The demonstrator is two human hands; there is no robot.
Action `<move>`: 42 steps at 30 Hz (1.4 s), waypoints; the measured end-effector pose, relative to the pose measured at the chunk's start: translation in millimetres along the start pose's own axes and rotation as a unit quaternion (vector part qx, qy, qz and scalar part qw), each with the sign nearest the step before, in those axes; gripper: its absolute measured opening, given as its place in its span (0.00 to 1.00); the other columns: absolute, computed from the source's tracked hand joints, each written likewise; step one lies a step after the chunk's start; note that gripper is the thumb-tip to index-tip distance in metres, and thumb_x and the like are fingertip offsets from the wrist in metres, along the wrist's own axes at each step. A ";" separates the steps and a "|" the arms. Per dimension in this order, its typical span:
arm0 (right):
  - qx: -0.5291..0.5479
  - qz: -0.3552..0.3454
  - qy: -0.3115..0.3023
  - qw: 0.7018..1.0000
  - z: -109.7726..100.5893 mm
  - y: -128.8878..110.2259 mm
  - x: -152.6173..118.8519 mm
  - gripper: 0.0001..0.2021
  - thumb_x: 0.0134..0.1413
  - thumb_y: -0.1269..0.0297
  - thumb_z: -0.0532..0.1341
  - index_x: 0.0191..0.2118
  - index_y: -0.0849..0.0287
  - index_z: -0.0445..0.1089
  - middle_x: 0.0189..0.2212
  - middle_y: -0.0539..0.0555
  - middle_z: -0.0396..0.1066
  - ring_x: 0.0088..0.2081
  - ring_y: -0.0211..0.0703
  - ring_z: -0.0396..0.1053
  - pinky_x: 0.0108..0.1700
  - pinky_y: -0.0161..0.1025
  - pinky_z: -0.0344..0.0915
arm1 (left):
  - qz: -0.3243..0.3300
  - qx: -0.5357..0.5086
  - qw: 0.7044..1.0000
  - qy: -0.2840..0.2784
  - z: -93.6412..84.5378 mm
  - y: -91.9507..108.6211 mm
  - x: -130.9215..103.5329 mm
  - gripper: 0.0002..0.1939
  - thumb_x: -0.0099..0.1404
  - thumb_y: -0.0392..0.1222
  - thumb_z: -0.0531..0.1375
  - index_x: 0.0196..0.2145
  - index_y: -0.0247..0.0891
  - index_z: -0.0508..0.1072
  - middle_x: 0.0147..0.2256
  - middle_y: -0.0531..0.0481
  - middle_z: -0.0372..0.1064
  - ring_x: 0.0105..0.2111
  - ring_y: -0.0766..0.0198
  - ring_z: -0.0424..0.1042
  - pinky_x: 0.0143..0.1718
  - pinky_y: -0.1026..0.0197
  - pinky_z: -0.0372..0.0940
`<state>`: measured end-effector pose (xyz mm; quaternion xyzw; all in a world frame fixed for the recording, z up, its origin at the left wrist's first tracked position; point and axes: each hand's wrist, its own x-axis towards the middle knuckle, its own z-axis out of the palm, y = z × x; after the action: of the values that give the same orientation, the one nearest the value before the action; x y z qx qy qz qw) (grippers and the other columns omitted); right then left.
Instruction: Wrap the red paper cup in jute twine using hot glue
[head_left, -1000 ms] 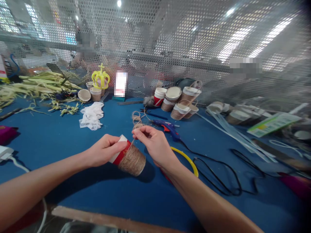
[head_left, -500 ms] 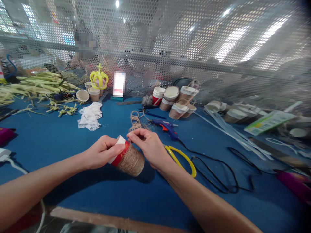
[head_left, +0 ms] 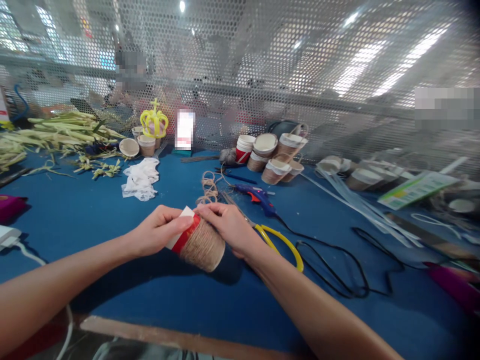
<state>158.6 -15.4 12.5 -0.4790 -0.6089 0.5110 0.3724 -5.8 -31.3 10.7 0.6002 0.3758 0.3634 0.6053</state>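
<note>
My left hand [head_left: 159, 231] grips a paper cup [head_left: 182, 239] by its white and red rim end, thumb on top. The cup lies tilted on its side above the table, its lower part wound with rows of brown twine [head_left: 204, 245]. At the edge of the windings, my right hand [head_left: 230, 225] pinches the twine with its fingertips against the red band. Loose twine coils [head_left: 210, 185] lie just behind that hand. Scissors with yellow handles [head_left: 287, 243] lie beside my right wrist, partly covered by it. A blue glue gun [head_left: 258, 198] rests beyond them.
Several twine-wrapped cups [head_left: 275, 169] stand at the back near a mesh screen [head_left: 240, 60]. A black cord [head_left: 337, 247] loops at right, near clear glue sticks [head_left: 360, 205]. A white cloth [head_left: 140, 178], pale husks [head_left: 63, 131] and a yellow crown-shaped piece [head_left: 154, 122] lie at left.
My right hand has come in closer to the cup, its fingertips now against the red band. The cup has turned slightly in my left hand.
</note>
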 end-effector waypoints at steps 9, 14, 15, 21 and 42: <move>0.029 0.043 -0.124 0.991 -15.3 -13.1 -2.0 0.17 0.48 0.50 0.57 0.36 0.59 0.69 0.32 0.55 0.72 0.33 0.43 0.70 0.30 0.40 0.69 | 0.002 -0.120 0.984 0.130 -6.7 1.0 14.7 0.14 0.55 0.46 0.57 0.25 0.30 0.72 0.19 0.51 0.68 0.18 0.71 0.63 0.19 0.70 0.58; -0.140 -0.086 -0.026 0.986 -14.1 -10.3 -7.9 0.20 0.44 0.58 0.62 0.43 0.60 0.63 0.38 0.57 0.70 0.36 0.45 0.70 0.39 0.45 0.67 | -0.032 -0.166 0.982 0.089 -12.1 6.0 16.2 0.16 0.57 0.48 0.56 0.28 0.30 0.73 0.23 0.47 0.71 0.23 0.66 0.67 0.27 0.65 0.63; -0.185 -0.127 0.002 0.975 -13.6 -9.1 -10.8 0.21 0.43 0.59 0.63 0.44 0.60 0.63 0.40 0.58 0.69 0.38 0.46 0.70 0.41 0.46 0.66 | -0.046 -0.186 0.978 0.079 -12.3 7.0 16.5 0.17 0.57 0.48 0.56 0.30 0.29 0.73 0.25 0.46 0.72 0.25 0.65 0.68 0.29 0.63 0.64; -0.343 -0.300 0.087 0.886 -9.9 6.2 -28.5 0.23 0.43 0.64 0.64 0.46 0.57 0.58 0.43 0.60 0.65 0.45 0.50 0.65 0.47 0.51 0.62 | -0.037 -0.183 0.982 0.016 -9.4 4.4 11.9 0.13 0.50 0.42 0.64 0.32 0.29 0.73 0.27 0.47 0.72 0.26 0.67 0.67 0.30 0.67 0.62; -0.359 -0.342 0.080 0.865 -11.1 23.1 -36.4 0.27 0.45 0.71 0.61 0.51 0.55 0.51 0.47 0.62 0.60 0.50 0.53 0.60 0.48 0.55 0.62 | -0.032 -0.077 0.996 -0.009 -0.9 2.0 5.8 0.12 0.51 0.39 0.62 0.35 0.32 0.72 0.30 0.49 0.71 0.29 0.66 0.67 0.35 0.63 0.61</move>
<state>183.3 -47.1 -6.6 -0.3804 -0.8440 0.0575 0.3737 -4.0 -25.7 12.6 0.5423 0.3607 0.3664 0.6645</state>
